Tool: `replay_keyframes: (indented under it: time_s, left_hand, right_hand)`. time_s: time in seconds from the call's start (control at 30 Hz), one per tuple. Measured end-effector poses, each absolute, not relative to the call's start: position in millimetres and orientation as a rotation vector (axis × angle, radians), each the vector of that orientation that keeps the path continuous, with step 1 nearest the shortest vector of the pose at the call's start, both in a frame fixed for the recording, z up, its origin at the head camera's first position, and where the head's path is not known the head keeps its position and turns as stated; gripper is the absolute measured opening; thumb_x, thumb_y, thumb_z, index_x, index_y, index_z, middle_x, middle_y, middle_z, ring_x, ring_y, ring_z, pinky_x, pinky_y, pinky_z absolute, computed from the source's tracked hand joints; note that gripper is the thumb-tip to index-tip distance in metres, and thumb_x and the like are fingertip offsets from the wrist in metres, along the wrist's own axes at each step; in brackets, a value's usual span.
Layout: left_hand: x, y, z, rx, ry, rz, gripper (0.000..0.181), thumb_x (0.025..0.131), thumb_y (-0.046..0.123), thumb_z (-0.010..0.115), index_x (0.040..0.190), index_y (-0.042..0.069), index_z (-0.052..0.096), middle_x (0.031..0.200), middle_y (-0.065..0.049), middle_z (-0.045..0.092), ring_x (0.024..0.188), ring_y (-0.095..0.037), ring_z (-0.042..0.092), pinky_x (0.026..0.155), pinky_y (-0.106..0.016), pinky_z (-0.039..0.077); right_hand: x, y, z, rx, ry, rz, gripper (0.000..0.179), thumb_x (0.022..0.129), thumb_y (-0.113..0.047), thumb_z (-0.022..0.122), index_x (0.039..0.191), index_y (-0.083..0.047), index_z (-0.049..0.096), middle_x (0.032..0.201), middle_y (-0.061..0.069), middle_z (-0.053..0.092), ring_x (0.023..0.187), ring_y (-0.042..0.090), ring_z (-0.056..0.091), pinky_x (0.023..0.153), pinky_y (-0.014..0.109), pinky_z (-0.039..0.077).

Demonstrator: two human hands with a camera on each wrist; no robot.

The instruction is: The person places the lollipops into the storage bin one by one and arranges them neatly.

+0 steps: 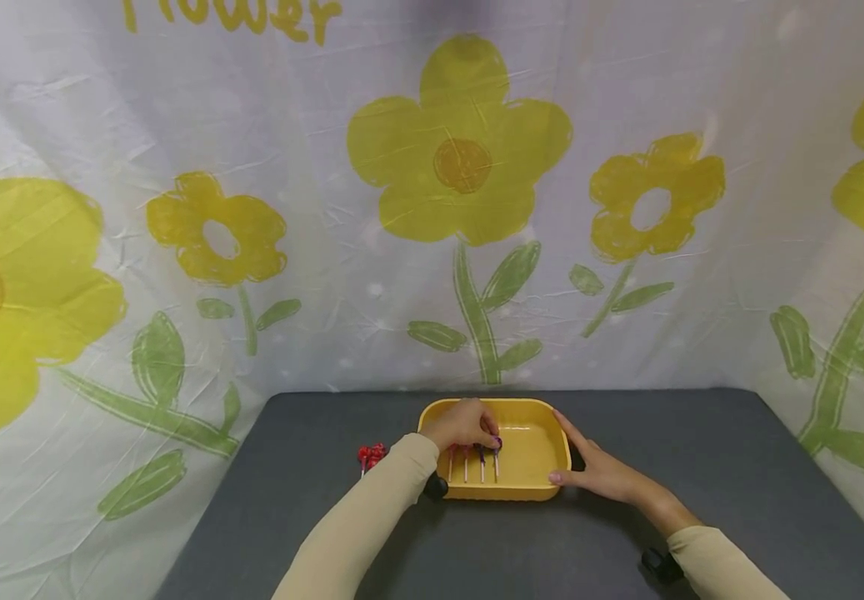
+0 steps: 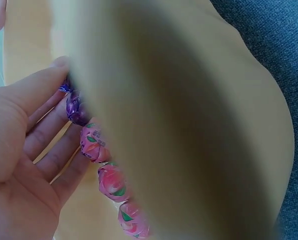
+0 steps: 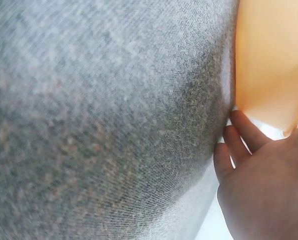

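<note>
A yellow rectangular tray (image 1: 532,462) sits on the dark table. Inside its left half lies a row of several wrapped lollipops, pink ones (image 2: 114,181) and purple ones, their white sticks toward the near side. At the right end of the row, my left hand (image 1: 465,423) pinches a purple lollipop (image 1: 496,444) between thumb and fingers. My right hand (image 1: 600,475) touches the tray's right side, thumb near the front corner and fingers stretched along the outer wall. A blurred tan surface hides the sticks in the left wrist view.
Left of the tray, partly behind the left sleeve, lie several red lollipops (image 1: 372,456) on the table (image 1: 304,467). A white curtain (image 1: 327,317) printed with yellow flowers hangs behind the table's far edge and along the sides.
</note>
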State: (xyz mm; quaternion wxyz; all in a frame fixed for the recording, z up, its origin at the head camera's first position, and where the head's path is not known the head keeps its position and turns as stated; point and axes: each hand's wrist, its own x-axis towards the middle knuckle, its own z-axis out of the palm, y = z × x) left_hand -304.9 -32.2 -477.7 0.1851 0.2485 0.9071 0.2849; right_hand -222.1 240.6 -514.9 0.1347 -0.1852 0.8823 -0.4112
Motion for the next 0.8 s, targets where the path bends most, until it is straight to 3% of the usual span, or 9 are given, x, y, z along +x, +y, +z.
replay_keyframes:
  time_s: [0.27,0.57,0.8]
  left_hand:
    - [-306.9,-33.0,-479.3,0.69,2.552,0.811,0.01,0.085,0.019,0.079,0.091,0.012,0.076,0.077,0.003,0.069,0.062,-0.024,0.067,0.058,-0.032,0.058]
    - [-303.4,-35.2,-474.5,0.677,2.519,0.951,0.023,0.085,0.017,0.078,0.104,0.004,0.075,0.092,-0.006,0.075,0.075,-0.039,0.07,0.067,-0.046,0.061]
    - [-304.6,-34.6,-477.5,0.673,2.525,1.006,0.025,0.084,0.017,0.079,0.105,0.004,0.076,0.099,-0.006,0.077,0.077,-0.024,0.071,0.066,-0.03,0.059]
  right_hand:
    - [-223.3,240.5,-513.9,-0.514,2.526,-1.199,0.101,0.093,-0.037,0.068,0.16,-0.029,-0.008,0.167,0.02,-0.001,0.151,0.052,0.008,0.11,0.075,0.023]
    - [-221.3,240.3,-514.1,-0.543,2.576,-1.185,0.104,0.091,-0.043,0.069,0.161,-0.025,-0.006,0.167,0.021,0.002,0.15,0.053,0.012,0.109,0.075,0.025]
    - [-220.8,240.0,-514.0,-0.536,2.568,-1.186,0.104,0.091,-0.043,0.069,0.16,-0.025,-0.006,0.167,0.021,0.001,0.15,0.053,0.011,0.109,0.075,0.025]
